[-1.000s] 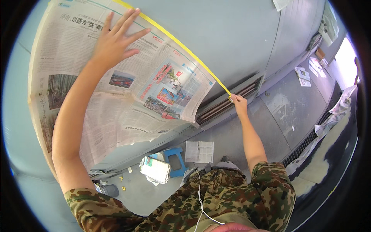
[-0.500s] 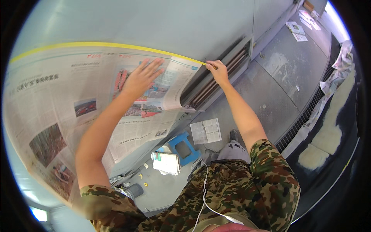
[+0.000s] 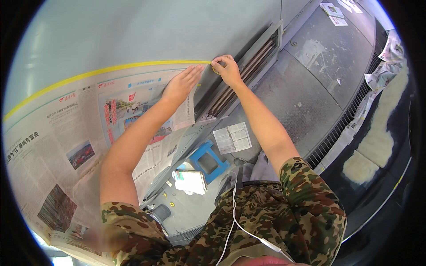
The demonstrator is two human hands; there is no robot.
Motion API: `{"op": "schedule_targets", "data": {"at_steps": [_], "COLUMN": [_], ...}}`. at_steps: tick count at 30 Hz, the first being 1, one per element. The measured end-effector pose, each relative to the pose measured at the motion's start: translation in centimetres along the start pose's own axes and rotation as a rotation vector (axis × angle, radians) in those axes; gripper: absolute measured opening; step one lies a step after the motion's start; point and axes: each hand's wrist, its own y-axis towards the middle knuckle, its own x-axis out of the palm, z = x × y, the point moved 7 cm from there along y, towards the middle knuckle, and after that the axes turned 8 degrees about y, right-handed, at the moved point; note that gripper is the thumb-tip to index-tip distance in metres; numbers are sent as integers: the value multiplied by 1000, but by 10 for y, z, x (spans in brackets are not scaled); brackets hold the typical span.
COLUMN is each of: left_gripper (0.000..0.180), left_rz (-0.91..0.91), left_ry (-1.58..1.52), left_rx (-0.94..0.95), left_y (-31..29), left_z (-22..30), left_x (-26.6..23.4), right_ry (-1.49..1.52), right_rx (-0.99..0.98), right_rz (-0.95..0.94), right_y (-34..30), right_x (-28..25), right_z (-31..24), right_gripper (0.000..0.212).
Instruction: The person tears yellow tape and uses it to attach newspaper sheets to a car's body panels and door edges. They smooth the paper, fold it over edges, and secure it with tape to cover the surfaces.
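Note:
A large newspaper sheet (image 3: 57,128) hangs over the grey panel (image 3: 146,31) on my left, with a strip of yellow masking tape (image 3: 111,69) along its top edge. My left hand (image 3: 183,85) lies flat on the sheet near its right end, fingers stretched just below the tape. Beyond the sheet's right edge, my right hand (image 3: 228,71) pinches the end of the strip. A small yellow tape roll (image 3: 215,70) shows partly under its fingers; the rest is hidden.
A slotted recess (image 3: 242,75) runs beside my right hand. Below are a blue stool (image 3: 208,163), a stack of newspapers (image 3: 190,181), a dark bucket (image 3: 160,213) and a loose newspaper page (image 3: 232,138). A dark panel with pale patches (image 3: 377,142) stands at right, papers along its edge.
My left hand has slid right along the newspaper to its right end. My right hand stays at the tape's end. The view has shifted, so the sheet sits farther left.

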Motion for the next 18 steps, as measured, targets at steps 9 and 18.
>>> {"op": "schedule_targets", "data": {"at_steps": [9,18], "left_gripper": [68,65], "left_rz": [1,43], "left_ry": [31,-12], "left_rx": [-1,-26], "left_y": [3,3], "left_z": [0,-2], "left_x": [-1,-4], "right_ry": [-116,-215], "right_rx": [33,100], "right_rz": [32,73], "right_y": [3,-1], "right_x": [-1,1], "right_z": [-1,-10], "right_gripper": [22,24]}}
